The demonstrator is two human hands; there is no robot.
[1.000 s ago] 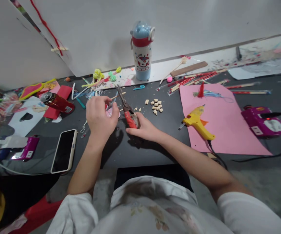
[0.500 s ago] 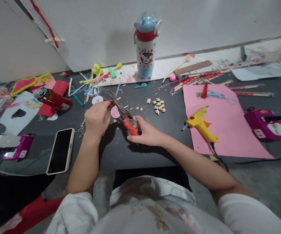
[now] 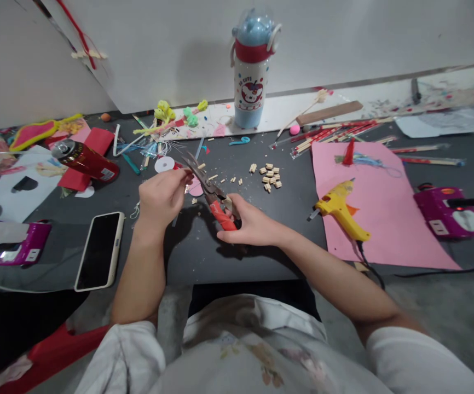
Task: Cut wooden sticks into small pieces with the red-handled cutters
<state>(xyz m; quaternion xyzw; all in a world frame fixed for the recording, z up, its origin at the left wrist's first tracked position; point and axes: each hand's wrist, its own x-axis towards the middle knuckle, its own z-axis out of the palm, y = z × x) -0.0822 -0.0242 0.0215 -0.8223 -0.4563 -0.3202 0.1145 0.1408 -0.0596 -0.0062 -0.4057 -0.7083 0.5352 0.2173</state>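
Above the grey table (image 3: 204, 265), your right hand (image 3: 253, 221) grips dark-bladed, red-handled cutters (image 3: 219, 214), long axis diagonal, tips pointing forward-left beside your curled left hand (image 3: 161, 197); whether that grasps anything, I can't tell.

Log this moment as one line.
right hand: grips red-handled cutters | left hand: closed near their tips, contents unclear | nearby: wood pieces | glue gun: mostly on pink paper
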